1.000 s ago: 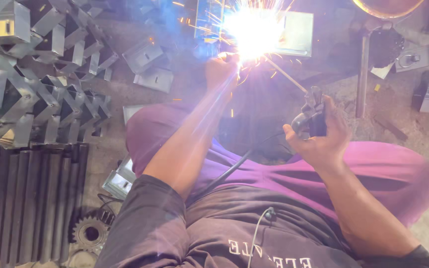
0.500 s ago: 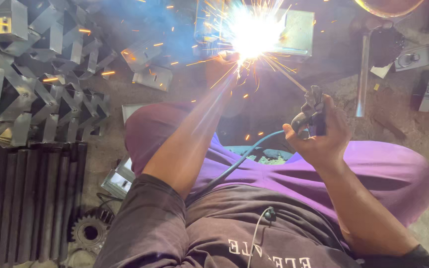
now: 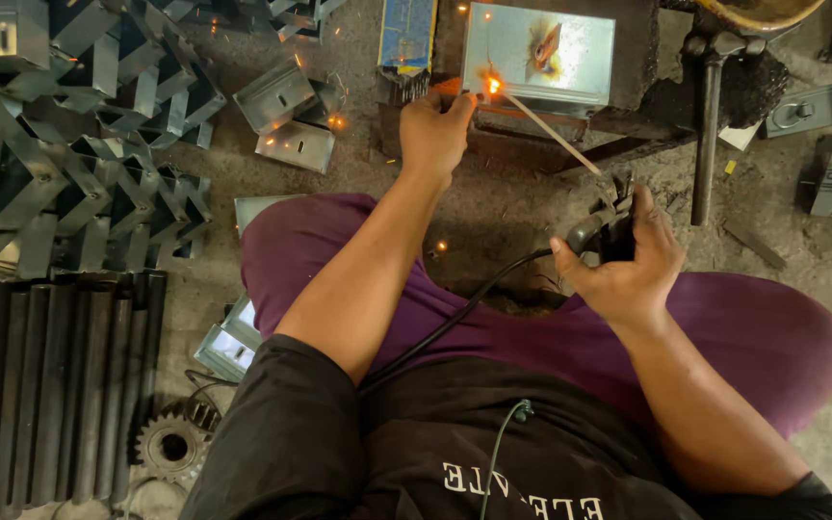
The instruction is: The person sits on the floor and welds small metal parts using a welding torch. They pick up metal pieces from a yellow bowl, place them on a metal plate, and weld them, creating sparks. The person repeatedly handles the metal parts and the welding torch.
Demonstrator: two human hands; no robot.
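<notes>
At the far left of the floor (image 3: pixel 532 207) a row of dark steel bars (image 3: pixel 50 385) lies side by side, with a toothed gear (image 3: pixel 173 448) just beside their lower end, and above them a heap of folded sheet-metal brackets (image 3: pixel 79 144) fills the upper left corner. A few loose brackets (image 3: pixel 286 120) lie to the right of that heap, near scattered sparks. Further right, the person sits with legs in purple trousers folded on the floor. The left hand (image 3: pixel 435 130) reaches forward, its fingers closed on the near left corner of a galvanised metal plate (image 3: pixel 539 53), which rests on a dark block at the top edge of the view. A small bright spark (image 3: pixel 493 87) glows right at that corner, just beside the fingertips. From it a thin welding rod (image 3: pixel 556 135) slants down to the right into an electrode holder (image 3: pixel 604 226), which the right hand (image 3: pixel 623 270) grips with fingers wrapped tightly round its handle. A black cable (image 3: pixel 455 323) runs from the holder back across the lap. To the right of the rod an upright dark steel bar (image 3: pixel 705 135) stands, and small metal parts (image 3: pixel 806 111) lie near the floor's right edge.
</notes>
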